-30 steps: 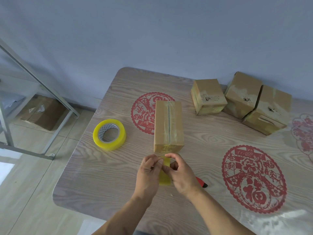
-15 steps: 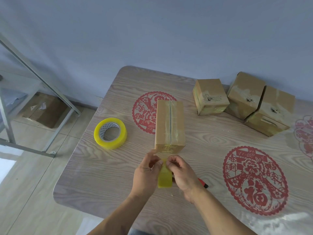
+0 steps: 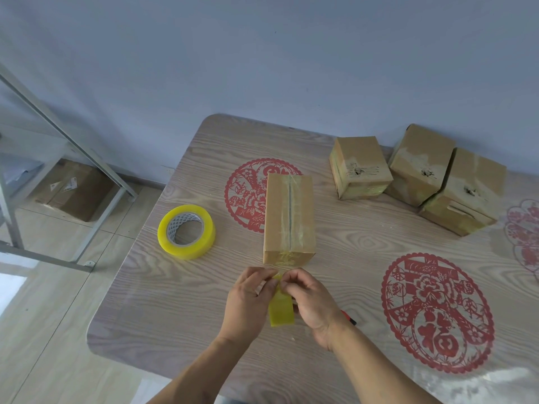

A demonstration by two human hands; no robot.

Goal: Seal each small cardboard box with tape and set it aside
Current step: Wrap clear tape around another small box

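Both hands pinch one loose yellow tape strip (image 3: 280,309): left hand (image 3: 248,301) and right hand (image 3: 310,301) meet at its top end with thumb and fingertips closed on it, the rest of the strip hanging down between the palms toward the person. Just beyond the pinch, not touching it, sits the box in work (image 3: 289,218), long axis pointing away, clear tape already along its top seam and some on the near end face. Left of the grip and further out, the tape roll (image 3: 186,231) lies flat on the table (image 3: 175,316). Just right of the right wrist a red-and-black tool (image 3: 348,317) pokes out, mostly hidden; probably the cutter, can't confirm. Far right beyond the grip, three taped boxes (image 3: 417,176) are bunched together, apparently the set-aside pile. Step, my read: finishing the seal on this box with a cut strip. Next move needs the strip spread flat without sticking to itself, laid on the near end face and pressed down, then box goes to the pile.
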